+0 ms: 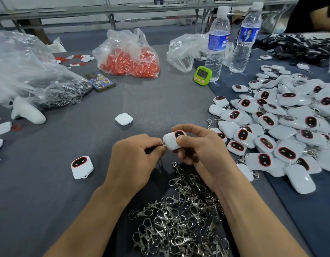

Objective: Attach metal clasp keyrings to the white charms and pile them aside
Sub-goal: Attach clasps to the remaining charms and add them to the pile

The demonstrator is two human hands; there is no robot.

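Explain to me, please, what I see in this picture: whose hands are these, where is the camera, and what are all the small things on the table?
There is no machine here. A person wears a camera on the head, so you look down at their own two bare hands.

The right hand holds one white charm. The left hand pinches something small against the charm's corner, probably a metal clasp, but the fingers hide it.

On the grey table, near the person, lies a heap of loose metal clasps. To the right is a big pile of charms, several showing clasps. Two single charms lie apart. Farther away are a bag of red pieces, two water bottles, a green timer and a phone.
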